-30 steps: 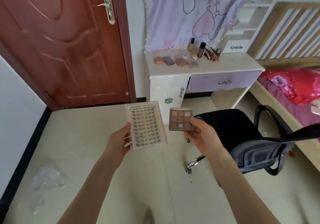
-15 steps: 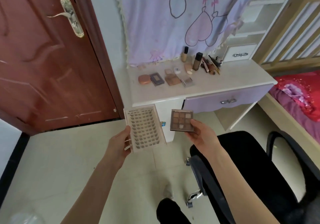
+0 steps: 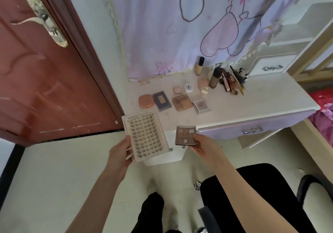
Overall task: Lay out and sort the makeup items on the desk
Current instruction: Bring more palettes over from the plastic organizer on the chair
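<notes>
The desk stood right of the door. Four compacts lay in a row near its front, two bottles and what seemed brushes behind them. A chair sat before the desk, a bed to its right.

A red-brown door with a metal handle is filling the left of the frame. A lilac cartoon-printed cloth is hanging top centre, a black chair is sitting lower right, and red bedding is showing at the right edge.
</notes>
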Demonstrator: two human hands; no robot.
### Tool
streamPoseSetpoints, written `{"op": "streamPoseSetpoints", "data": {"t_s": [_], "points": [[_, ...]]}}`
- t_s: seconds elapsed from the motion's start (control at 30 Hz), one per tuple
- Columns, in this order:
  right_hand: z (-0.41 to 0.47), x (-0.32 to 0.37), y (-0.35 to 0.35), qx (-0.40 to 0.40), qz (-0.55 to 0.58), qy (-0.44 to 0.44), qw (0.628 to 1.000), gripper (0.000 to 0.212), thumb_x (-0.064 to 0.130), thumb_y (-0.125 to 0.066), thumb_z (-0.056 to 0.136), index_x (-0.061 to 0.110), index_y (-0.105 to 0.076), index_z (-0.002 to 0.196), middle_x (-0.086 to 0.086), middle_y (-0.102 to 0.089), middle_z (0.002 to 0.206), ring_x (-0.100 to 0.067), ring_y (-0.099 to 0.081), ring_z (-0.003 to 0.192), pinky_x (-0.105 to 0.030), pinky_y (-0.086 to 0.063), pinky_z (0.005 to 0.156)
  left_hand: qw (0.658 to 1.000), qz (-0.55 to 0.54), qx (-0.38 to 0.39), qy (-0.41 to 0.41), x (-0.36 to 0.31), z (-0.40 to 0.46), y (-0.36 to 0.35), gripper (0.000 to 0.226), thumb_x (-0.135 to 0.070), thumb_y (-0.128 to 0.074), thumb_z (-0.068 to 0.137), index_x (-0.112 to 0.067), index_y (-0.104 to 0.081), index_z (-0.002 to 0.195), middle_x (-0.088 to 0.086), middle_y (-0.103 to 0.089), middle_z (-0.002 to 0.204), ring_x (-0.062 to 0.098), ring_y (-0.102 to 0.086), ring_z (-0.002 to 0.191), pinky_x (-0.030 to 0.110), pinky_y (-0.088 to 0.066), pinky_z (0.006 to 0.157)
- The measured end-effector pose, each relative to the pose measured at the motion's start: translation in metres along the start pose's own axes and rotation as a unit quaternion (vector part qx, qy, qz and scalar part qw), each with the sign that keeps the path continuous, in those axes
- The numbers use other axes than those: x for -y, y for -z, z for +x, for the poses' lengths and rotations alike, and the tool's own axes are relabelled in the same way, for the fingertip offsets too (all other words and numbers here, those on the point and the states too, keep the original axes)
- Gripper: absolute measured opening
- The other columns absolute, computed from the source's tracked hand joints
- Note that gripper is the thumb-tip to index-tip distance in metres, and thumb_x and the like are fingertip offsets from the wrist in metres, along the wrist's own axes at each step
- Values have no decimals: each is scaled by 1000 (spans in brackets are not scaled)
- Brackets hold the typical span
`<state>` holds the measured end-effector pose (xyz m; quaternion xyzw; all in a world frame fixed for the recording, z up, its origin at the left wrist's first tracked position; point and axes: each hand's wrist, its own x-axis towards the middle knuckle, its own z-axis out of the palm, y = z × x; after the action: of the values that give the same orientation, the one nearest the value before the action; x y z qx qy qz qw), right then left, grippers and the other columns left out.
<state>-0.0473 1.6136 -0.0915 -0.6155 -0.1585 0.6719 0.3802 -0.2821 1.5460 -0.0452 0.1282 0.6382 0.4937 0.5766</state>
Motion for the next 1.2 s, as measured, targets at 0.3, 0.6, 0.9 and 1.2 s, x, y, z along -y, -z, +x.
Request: {"op": "streamPoseSetpoints", "data": {"t_s": [0.3,0.6,0.9,1.2], "points": [[105,33,-64,-69,-87,-53,992,21,1,-56,88,5,-60,109,-13,-61,89,-19,-57,73,-24,-48,58,999,22,9,34,-57,118,-30,23,-27,-48,96,-11,-63,104,3,-66,91,17,-60,81,31,-48,68],[154,44,-85,-105,-104,-52,988,22,-3,-59,84,-1,-63,106,-13,-64,84,-23,-59,69,-29,-53,63,996,64,39,53,-101,192,-62,22,-27,-46,97,-17,-65,92,0,-66,87,15,-59,80,31,-49,73],[156,74,-68,-81,-223,-33,971,38,23,-60,89,-10,-63,108,-27,-65,102,-24,-64,85,-40,-53,90,989,104,77,75,-102,220,-99,24,-27,-44,98,-14,-63,104,3,-66,96,17,-60,85,36,-49,82],[154,152,-30,97,-17,8,995,27,28,-57,92,5,-66,103,-15,-71,100,-27,-67,93,-38,-52,90,981,154,98,73,-92,226,-162,28,-27,-54,93,-8,-64,112,7,-71,101,19,-69,86,33,-53,70]]}}
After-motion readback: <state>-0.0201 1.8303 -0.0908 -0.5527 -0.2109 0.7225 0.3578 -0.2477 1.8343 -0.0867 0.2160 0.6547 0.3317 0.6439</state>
